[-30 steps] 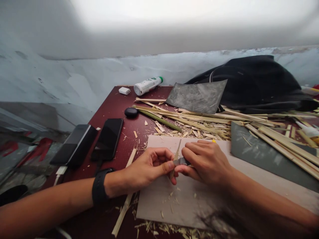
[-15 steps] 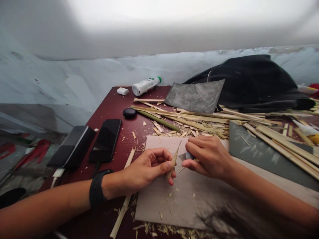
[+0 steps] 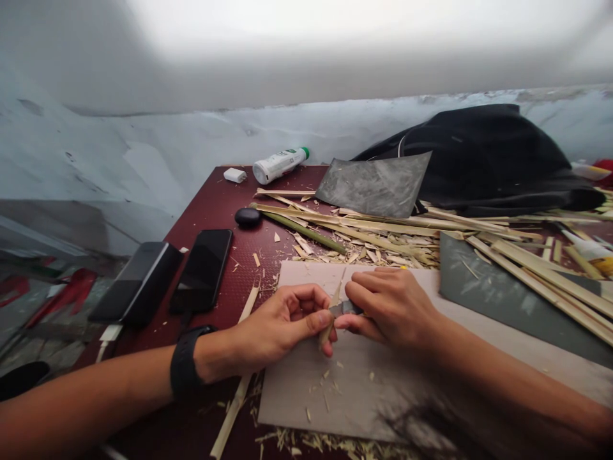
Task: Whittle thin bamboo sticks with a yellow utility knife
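My left hand [image 3: 292, 319], with a dark band on its wrist, pinches a small pointed piece of bamboo [image 3: 326, 333] between thumb and fingers, its thin tip aimed up and away. My right hand [image 3: 390, 303] is closed around a utility knife [image 3: 348, 308], whose handle is mostly hidden in the fist. The blade end meets the bamboo piece close to my left thumb. Both hands are over a pale wooden board [image 3: 297, 396] sprinkled with small shavings.
Split bamboo strips [image 3: 383, 225] and chips lie behind the board. Grey sheets [image 3: 376, 182] rest at the back and right, near a black cloth bundle [image 3: 488, 160]. A phone [image 3: 204, 268], power bank [image 3: 136, 281], black case [image 3: 248, 217], white charger [image 3: 235, 175] and bottle [image 3: 280, 166] sit left and behind.
My right hand has moved left and slightly down, bringing the knife blade from just beside the bamboo piece onto it. My left hand has stayed nearly still.
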`<state>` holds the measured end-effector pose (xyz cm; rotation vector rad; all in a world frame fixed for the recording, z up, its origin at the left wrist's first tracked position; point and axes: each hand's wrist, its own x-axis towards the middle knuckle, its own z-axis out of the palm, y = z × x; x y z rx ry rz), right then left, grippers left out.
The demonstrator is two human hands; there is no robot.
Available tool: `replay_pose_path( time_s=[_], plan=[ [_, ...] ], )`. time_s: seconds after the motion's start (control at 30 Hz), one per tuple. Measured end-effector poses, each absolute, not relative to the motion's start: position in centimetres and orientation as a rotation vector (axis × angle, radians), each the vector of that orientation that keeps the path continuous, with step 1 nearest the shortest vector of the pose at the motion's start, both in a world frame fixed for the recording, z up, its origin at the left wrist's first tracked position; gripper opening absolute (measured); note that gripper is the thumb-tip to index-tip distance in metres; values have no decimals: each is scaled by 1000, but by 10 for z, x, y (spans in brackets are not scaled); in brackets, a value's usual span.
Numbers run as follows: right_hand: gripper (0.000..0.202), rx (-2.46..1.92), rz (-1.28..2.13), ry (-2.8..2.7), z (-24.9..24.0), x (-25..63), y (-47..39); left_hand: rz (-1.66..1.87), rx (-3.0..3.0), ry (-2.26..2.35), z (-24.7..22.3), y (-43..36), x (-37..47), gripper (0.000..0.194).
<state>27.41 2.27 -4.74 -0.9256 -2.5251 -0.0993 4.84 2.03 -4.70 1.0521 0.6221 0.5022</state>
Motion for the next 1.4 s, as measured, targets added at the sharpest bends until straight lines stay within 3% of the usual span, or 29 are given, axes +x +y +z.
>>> replay_pose_path(
  time_s=[0.8,1.1,1.4],
  plan=[
    [56,-1069,-256,-2494,-50,287,33,513,954,634,-49,21,49,19],
    [56,-1164,-473,-2440,-46,285,32,539,934,625,-51,23,49,18],
    [56,-1081,-334,-2471,-47,277,29,546,991,650,-47,21,51,21]
  ],
)
